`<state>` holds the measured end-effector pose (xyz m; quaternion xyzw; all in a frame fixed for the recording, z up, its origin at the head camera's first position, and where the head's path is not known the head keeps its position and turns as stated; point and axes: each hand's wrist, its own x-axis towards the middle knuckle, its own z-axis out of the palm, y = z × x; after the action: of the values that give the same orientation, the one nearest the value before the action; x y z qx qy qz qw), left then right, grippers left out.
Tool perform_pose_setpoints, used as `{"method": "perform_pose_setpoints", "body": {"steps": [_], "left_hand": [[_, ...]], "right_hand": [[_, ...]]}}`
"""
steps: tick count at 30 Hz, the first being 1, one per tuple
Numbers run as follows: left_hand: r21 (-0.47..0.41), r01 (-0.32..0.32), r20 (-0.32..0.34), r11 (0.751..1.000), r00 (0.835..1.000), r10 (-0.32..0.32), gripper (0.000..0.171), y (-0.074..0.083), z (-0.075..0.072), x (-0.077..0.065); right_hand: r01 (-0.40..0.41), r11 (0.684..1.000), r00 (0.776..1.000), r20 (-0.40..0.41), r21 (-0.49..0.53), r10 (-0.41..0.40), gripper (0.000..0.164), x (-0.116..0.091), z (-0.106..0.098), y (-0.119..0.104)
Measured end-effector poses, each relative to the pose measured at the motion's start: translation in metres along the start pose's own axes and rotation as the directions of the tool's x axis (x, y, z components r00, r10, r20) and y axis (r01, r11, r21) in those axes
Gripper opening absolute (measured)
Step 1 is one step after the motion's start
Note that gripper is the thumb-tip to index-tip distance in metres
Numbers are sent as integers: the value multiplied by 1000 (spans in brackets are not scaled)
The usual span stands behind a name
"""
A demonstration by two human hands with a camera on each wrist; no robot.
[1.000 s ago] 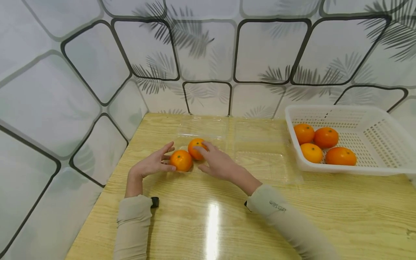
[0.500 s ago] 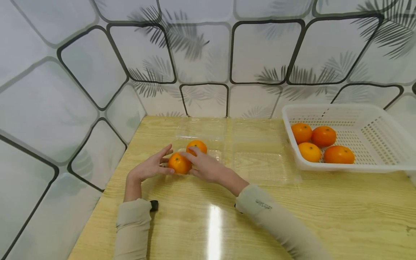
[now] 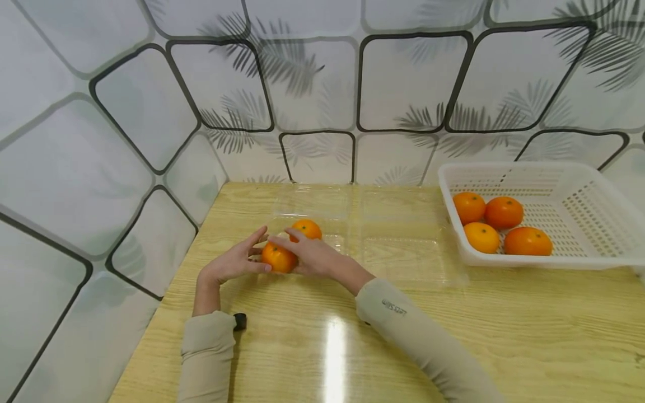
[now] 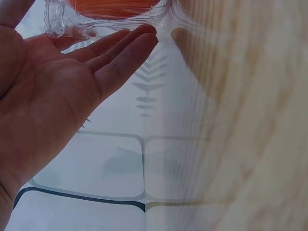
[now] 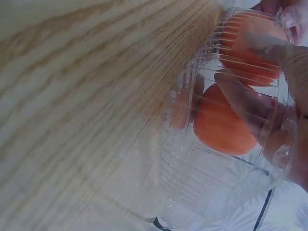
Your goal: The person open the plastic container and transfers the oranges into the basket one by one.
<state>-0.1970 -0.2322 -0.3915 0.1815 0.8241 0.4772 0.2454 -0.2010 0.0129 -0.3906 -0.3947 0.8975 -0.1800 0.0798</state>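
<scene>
Two oranges sit in a clear plastic clamshell box with its lid laid back, at the left of the table. My right hand (image 3: 318, 257) reaches over the box's right side and holds the front orange (image 3: 278, 258), fingers over its top. Behind it lies the rear orange (image 3: 308, 229), close to those fingers. At the box's left side is my left hand (image 3: 233, 262), thumb near the front corner. In the left wrist view its fingers (image 4: 122, 60) lie fairly straight along the clear box wall (image 4: 120, 21). The right wrist view shows the ribbed box (image 5: 192, 183) around both oranges.
A second clear clamshell box (image 3: 403, 260) lies unfolded to the right, with nothing in it. Further right stands a white perforated basket (image 3: 594, 224) holding several oranges (image 3: 528, 241). A patterned wall (image 3: 322, 84) borders the wooden table (image 3: 403, 341) at the back and left.
My right hand has moved left from beside the rear orange to the front orange, its fingers now over the top. The left hand stays at the box's left side.
</scene>
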Motion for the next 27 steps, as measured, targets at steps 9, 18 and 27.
{"method": "perform_pose_setpoints", "body": {"steps": [9, 18, 27], "left_hand": [[13, -12, 8, 1000, 1000, 12, 102, -2, -1, 0], [-16, 3, 9, 1000, 1000, -3, 102, -3, -1, -1], [-2, -15, 18, 1000, 1000, 15, 102, -4, -2, 0]], "right_hand": [[12, 991, 996, 87, -137, 0, 81, 8, 0, -3], [2, 993, 996, 84, -114, 8, 78, 11, -1, -8], [-29, 997, 998, 47, -67, 32, 76, 14, 2, -6]]}}
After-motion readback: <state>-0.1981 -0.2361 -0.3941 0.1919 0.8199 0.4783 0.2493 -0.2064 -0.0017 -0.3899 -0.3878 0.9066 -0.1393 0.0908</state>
